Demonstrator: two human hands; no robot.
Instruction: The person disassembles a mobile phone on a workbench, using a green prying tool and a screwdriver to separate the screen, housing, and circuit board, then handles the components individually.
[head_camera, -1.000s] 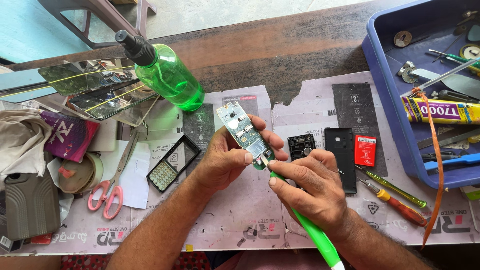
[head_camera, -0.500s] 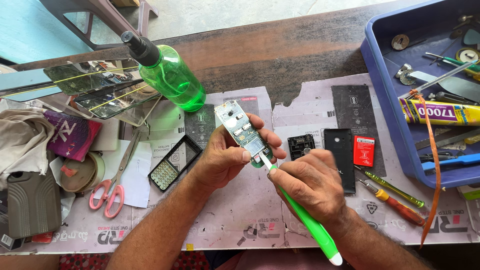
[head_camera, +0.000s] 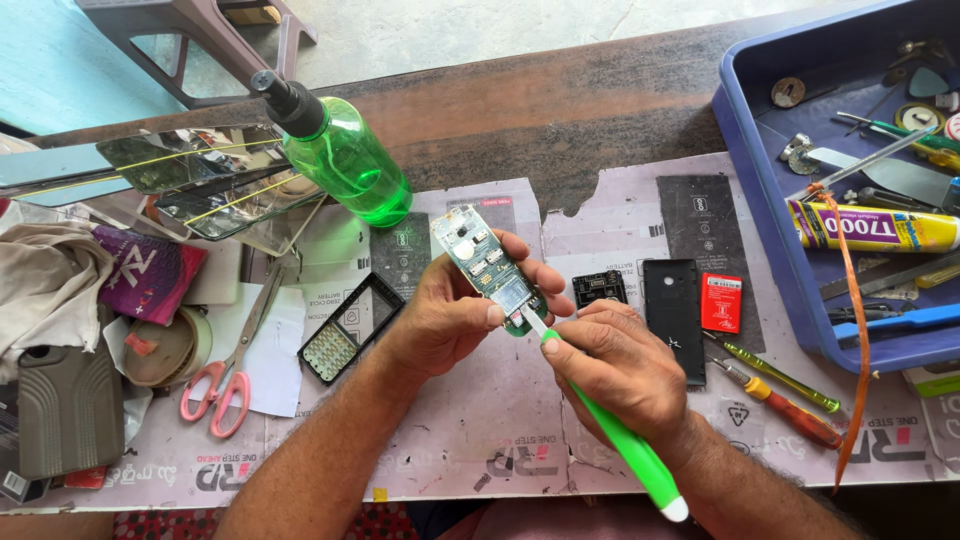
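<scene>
Green toothbrush (head_camera: 620, 440) on circuit board (head_camera: 487, 265)

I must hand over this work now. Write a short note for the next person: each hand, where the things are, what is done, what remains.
Left hand: holds the small green circuit board tilted above the mat, thumb on its lower end.
Right hand: grip closed on a green-handled brush, its tip at the board's lower end.
On the mat: keypad frame, black back cover, red battery, two screwdrivers. Green spray bottle stands behind.
Done: phone is opened, board out.
Left: the board is still out of its case; how clean it is cannot be judged.
</scene>
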